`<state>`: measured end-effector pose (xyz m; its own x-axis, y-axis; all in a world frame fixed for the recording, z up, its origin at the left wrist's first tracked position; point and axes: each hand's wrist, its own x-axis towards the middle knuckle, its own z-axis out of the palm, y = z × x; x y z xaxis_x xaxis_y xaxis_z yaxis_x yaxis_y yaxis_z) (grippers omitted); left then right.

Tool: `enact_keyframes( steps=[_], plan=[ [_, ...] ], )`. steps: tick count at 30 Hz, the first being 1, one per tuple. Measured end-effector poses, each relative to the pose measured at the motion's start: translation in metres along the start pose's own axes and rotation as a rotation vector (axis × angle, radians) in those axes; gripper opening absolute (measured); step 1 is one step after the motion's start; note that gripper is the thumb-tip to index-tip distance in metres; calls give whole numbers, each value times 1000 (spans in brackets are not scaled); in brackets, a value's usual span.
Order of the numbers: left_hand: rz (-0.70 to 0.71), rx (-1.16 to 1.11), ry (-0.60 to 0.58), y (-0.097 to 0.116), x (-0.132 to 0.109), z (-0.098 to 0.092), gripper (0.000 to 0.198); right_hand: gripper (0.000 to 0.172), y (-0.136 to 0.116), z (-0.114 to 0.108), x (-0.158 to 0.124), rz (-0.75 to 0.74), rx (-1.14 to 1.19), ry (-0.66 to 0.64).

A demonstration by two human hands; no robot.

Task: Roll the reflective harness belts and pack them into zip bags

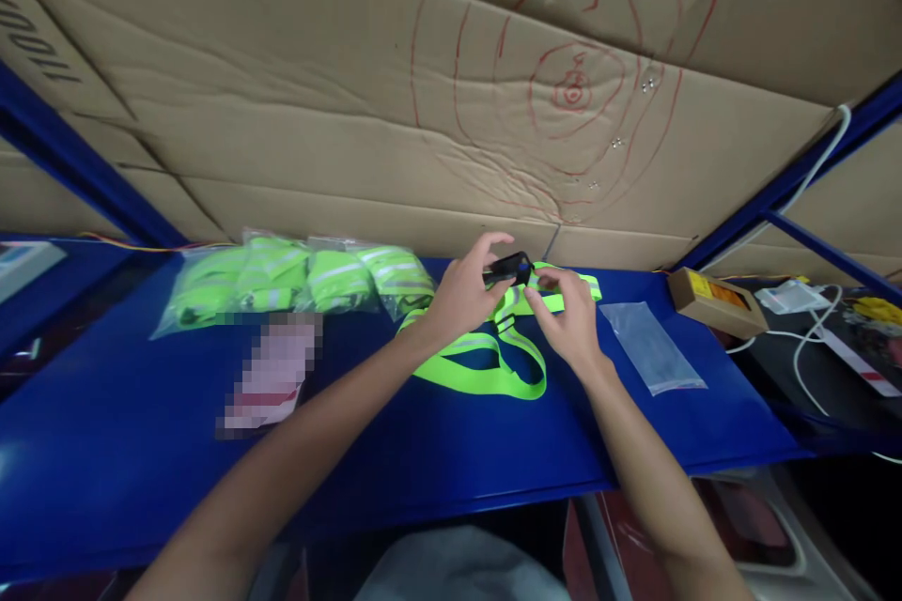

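Observation:
Above the blue table, my left hand [461, 289] grips a small black plastic piece [508, 269], perhaps a buckle or clip; its exact kind is unclear. My right hand [567, 310] pinches at the right end of that piece, by the neon green reflective strap [493, 379]. The strap has a pale grey stripe and lies in loose loops under and between both hands. A small black slider [505, 323] sits on it just below my fingers. The strap's far part runs behind my right hand.
Several clear bags of folded green straps [274, 277] lie at the back left. A blurred pinkish packet [272, 371] is nearer me. On the right are a flat clear plastic bag [652, 347], a cardboard box [717, 302] and white cables [800, 347]. Cardboard [317, 84] walls the back.

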<state>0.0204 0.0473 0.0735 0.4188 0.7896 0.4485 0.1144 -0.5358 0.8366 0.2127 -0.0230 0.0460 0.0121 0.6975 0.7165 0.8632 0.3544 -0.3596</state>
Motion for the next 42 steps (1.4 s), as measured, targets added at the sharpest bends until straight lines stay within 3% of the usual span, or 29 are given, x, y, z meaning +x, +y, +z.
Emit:
enact_keyframes(
  steps=[5,10,12,15,18,23,28,32,36,42],
  plan=[
    [109,-54,133,19,3,-17,29,43,9,-9,6,-1,-84,84],
    [148,-39,258,42,5,-43,30,65,19,-13,7,37,67,-124],
    [170,-19,289,51,5,-52,30,64,19,-11,8,35,142,-151],
    [232,-23,359,59,5,-66,32,47,19,-8,9,30,229,-179],
    [347,-20,504,56,10,-87,33,34,27,-6,12,111,369,-254],
    [513,-38,803,41,23,-134,41,44,43,-6,14,200,486,-319],
    [592,2,863,26,31,-163,45,43,32,-8,13,172,491,-340],
    [605,62,1004,12,35,-174,39,41,17,-11,9,-21,245,-342],
    [489,100,1126,8,37,-178,45,50,13,-9,5,-173,-94,-305],
    [374,-22,1171,11,44,-173,42,55,20,-7,3,-205,-119,-198]
  ],
)
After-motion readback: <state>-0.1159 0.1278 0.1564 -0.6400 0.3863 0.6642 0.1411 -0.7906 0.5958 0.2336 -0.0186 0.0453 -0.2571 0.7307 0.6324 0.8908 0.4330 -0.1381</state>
